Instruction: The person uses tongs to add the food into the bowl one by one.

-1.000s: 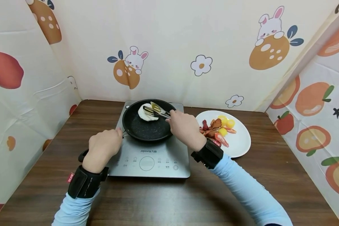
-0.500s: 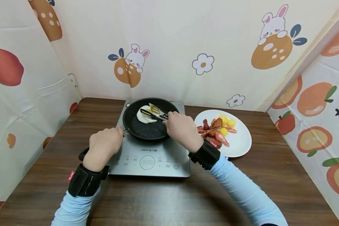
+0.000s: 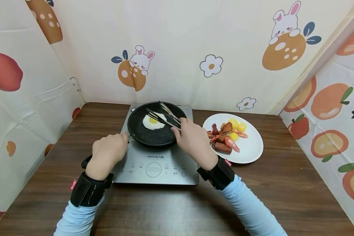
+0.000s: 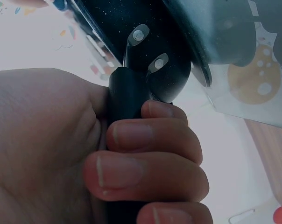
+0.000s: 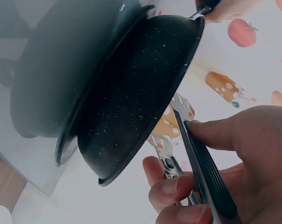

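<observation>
Black speckled frying pan (image 3: 156,126) sits on the grey induction hob (image 3: 157,160), toward the hob's back edge. In it, a fried egg (image 3: 153,121), yolk up, lying in the pan's back half. Metal tongs (image 3: 164,117) w/ black grips reach over the pan's right rim; their two arms are spread apart, tips above and just beside the egg, gripping nothing. Right hand (image 3: 193,141) holds the tongs by the handle end, fingers curled round both arms; right wrist view shows thumb on the black grip, fingers wrapped under. Left hand (image 3: 106,155) is closed tight round the pan handle (image 4: 127,98) at the hob's front-left corner; left wrist view shows fingers wrapped fully round the black handle.

White plate (image 3: 250,149) stands just right of the hob, near the table's right edge, w/ sausage pieces (image 3: 222,147) and yellow bits (image 3: 236,126) piled on its left half. Brown wood table (image 3: 177,209) carries it all; the printed fruit-and-bunny sheet (image 3: 194,39) rises along the back and side edges.
</observation>
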`<state>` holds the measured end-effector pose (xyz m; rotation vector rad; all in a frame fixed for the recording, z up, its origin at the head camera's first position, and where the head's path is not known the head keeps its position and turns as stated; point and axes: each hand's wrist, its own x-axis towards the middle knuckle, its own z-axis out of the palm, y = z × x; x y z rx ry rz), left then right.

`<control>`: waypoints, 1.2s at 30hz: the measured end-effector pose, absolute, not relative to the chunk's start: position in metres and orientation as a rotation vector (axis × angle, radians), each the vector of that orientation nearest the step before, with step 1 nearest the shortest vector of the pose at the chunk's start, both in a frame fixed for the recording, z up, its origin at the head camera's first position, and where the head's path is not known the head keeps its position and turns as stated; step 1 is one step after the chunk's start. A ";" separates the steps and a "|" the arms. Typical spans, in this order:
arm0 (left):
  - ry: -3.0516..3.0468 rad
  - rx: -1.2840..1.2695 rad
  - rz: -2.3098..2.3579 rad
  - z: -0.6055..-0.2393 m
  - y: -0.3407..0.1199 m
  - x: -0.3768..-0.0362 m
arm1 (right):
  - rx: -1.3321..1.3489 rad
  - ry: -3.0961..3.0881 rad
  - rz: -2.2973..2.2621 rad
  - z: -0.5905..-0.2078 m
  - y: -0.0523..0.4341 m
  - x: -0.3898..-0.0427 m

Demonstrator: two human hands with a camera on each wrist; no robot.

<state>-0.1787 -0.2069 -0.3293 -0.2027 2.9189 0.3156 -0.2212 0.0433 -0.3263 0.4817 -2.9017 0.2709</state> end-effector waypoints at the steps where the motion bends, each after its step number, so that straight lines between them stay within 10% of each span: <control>1: 2.917 -0.204 0.315 -0.329 -0.207 -0.179 | 0.478 -2.891 0.285 -0.326 0.045 -0.219; 36: 2.903 -0.192 0.308 -0.333 -0.207 -0.181 | 0.192 -2.981 0.532 -0.310 0.141 -0.231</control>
